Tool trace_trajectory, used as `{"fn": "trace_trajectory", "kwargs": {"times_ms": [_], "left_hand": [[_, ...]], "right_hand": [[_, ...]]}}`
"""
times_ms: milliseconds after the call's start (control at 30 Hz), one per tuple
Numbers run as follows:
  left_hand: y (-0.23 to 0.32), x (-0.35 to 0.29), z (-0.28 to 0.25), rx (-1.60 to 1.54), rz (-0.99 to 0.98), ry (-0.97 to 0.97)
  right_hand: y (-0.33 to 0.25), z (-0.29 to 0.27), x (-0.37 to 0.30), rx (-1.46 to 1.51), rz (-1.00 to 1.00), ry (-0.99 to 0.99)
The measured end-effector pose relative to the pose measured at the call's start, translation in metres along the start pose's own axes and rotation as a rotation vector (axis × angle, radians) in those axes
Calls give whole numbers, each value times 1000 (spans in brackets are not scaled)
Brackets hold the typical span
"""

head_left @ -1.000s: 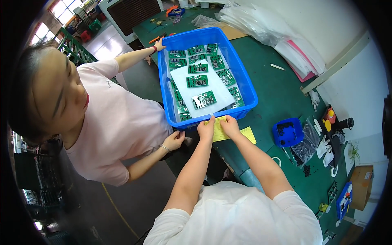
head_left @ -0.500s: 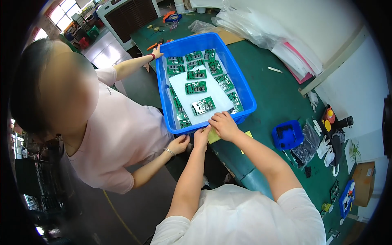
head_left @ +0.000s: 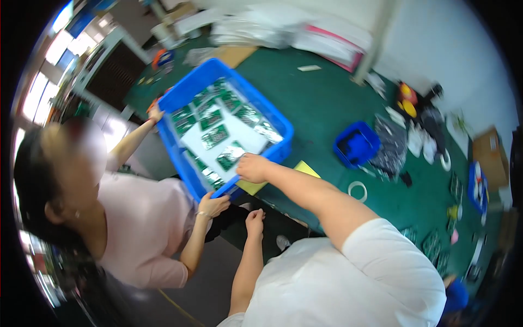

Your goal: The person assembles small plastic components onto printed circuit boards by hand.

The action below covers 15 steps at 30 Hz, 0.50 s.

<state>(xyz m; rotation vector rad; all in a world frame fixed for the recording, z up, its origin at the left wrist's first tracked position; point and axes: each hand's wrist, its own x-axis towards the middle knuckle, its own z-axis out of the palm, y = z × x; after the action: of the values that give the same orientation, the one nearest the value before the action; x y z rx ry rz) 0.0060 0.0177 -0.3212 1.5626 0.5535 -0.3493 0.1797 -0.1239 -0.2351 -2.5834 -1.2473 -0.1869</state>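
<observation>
A blue plastic bin [head_left: 188, 182] sits tilted in view at the table's edge. Green circuit boards [head_left: 216, 136] lie in it, some on a white foam sheet [head_left: 248, 140]. My right hand [head_left: 254, 168] is closed over the bin's near rim. Below the bin, my left hand [head_left: 254, 223] hangs apart from it with curled fingers and nothing visible in them. A co-worker in a pink top [head_left: 144, 218] stands on the left. One of the co-worker's hands [head_left: 155, 113] is at the far left side of the bin, the other [head_left: 213, 205] at its near corner.
On the green table [head_left: 305, 109], a small blue tray [head_left: 357, 144] stands beside a dark plastic bag [head_left: 389, 147]. A roll of tape [head_left: 357, 191] lies nearer me. Yellow paper [head_left: 307, 168] is by the bin. White packing sheets [head_left: 261, 27] are stacked along the wall.
My left hand has let go of the bin rim and dropped toward me. The co-worker's near hand has moved onto the bin's corner. The whole view has swung, shifting the bin leftward.
</observation>
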Motion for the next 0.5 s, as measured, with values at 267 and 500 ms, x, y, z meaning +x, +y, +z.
{"fn": "trace_trajectory", "kwargs": {"times_ms": [267,500], "left_hand": [[-40,-41,-12,125,-190,-138],[-44,-24,30,335,-265,-252]], "right_hand": [[-89,4,-135,363,577,466],[-65,22,-403,124,1279,422]]}}
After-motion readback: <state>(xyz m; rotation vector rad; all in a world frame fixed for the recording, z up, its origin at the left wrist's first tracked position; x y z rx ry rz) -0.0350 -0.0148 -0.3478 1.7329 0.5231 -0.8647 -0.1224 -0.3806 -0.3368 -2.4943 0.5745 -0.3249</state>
